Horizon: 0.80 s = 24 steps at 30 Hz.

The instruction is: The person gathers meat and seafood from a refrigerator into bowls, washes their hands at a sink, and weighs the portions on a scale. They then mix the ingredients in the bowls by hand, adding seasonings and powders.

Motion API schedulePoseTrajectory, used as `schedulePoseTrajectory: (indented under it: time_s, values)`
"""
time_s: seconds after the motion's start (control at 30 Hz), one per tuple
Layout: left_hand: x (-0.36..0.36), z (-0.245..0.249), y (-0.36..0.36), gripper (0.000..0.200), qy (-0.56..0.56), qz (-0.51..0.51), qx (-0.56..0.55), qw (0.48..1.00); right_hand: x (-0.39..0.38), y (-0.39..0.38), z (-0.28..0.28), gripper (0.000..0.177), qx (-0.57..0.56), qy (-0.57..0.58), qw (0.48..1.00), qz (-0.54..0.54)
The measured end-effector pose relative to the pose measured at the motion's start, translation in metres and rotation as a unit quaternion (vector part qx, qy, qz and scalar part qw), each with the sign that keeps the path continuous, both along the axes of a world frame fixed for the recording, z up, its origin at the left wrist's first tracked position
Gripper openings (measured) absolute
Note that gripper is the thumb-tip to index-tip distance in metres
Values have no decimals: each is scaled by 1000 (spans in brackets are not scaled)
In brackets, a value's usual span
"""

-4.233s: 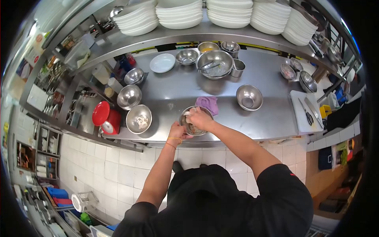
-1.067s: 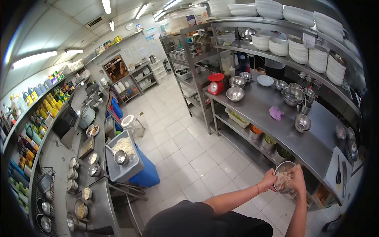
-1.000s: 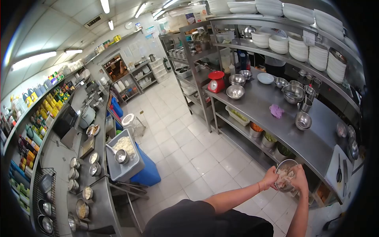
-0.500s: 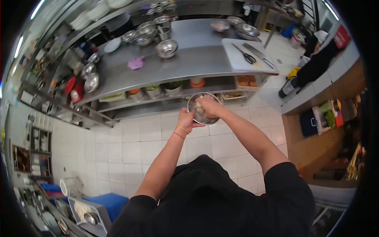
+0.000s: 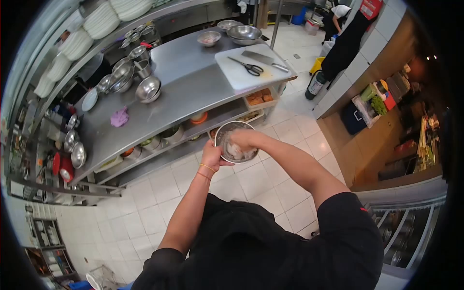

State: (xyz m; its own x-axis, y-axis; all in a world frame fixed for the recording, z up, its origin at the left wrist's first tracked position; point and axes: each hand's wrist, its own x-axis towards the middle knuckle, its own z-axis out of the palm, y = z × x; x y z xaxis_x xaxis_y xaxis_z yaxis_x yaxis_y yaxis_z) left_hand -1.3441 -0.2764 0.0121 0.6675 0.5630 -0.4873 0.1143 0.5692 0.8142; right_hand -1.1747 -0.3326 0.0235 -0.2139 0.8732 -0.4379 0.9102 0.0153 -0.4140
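A round metal bowl [image 5: 222, 133] is held in front of me, over the floor and off the table's front edge. My left hand [image 5: 212, 155] grips it from the left side, with the fingers under it and the thumb by the rim. Inside lie pale, wet-looking pieces of food [image 5: 236, 152], whose kind I cannot make out. My right hand [image 5: 243, 140] reaches down into the bowl among these pieces. Its fingers are blurred and partly hidden, so their grip does not show.
A steel table [image 5: 188, 101] stands ahead, bearing a white cutting board [image 5: 232, 75] with scissors [image 5: 246, 66] and a cleaver [image 5: 263, 60]. Metal bowls [image 5: 148, 90] and a purple cloth [image 5: 119, 117] lie on it. At the back right, a person [image 5: 337, 20] bends beside a pillar.
My view has turned to the right, so the table now slants and more of the right side shows. My right hand has shifted within the bowl; the left still holds it.
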Motion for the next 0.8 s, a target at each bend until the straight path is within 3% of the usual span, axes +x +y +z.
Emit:
schedulePoseTrajectory:
  time_s: [0.03, 0.07, 0.1, 0.17, 0.2, 0.23, 0.3, 0.37, 0.43, 0.47, 0.53, 0.57, 0.63, 0.67, 0.7, 0.77, 0.8]
  values:
    - [8, 4, 11, 31, -11, 6, -14, 1000, 7, 9, 7, 36, 60, -85, 993, -63]
    - [15, 7, 19, 31, -20, 15, -31, 999, 10, 17, 9, 40, 161, -93, 976, -115]
    - [23, 10, 27, 31, -21, 14, -33, 999, 13, 24, 12, 40, 159, -95, 976, -116]
    - [39, 14, 49, 30, -38, 29, -40, 998, 21, 42, 27, 48, 267, -79, 957, -85]
    - [47, 12, 63, 30, -54, 42, -38, 997, 39, 61, 36, 66, 173, 32, 983, -47]
    - [53, 10, 77, 30, -57, 45, -38, 997, 55, 76, 45, 66, 172, 30, 984, -44]
    - [63, 14, 102, 31, -53, 38, -47, 997, 85, 101, 52, 73, 29, 194, 971, -135]
    - [79, 13, 125, 30, -67, 32, -44, 996, 95, 119, 22, 68, 74, 184, 974, -113]
    - [95, 14, 150, 26, -70, 15, -7, 997, 97, 134, -27, 50, 268, 101, 957, -48]
    - [102, 9, 165, 23, -41, 8, 32, 999, 100, 146, -18, 50, 267, 97, 958, -48]
    - [115, 0, 193, 23, -44, 6, 17, 999, 103, 178, 11, 46, 11, 51, 996, -73]
    - [120, -1, 206, 23, -42, 0, -1, 999, 109, 197, 20, 46, 13, 53, 996, -75]
    - [137, 4, 235, 21, -19, 16, 11, 1000, 125, 228, 28, 37, 67, -83, 977, -184]
    - [145, 6, 250, 22, -33, 25, 8, 999, 130, 240, 25, 39, 139, -93, 964, -205]
    - [151, 8, 262, 22, -46, 33, 4, 998, 132, 250, 21, 39, 136, -92, 965, -206]
    - [161, 10, 282, 23, -30, 42, 5, 999, 138, 272, 16, 46, 282, -133, 943, -119]
    - [163, 8, 291, 24, -20, 45, 4, 999, 151, 286, 34, 59, 121, 68, 987, -80]
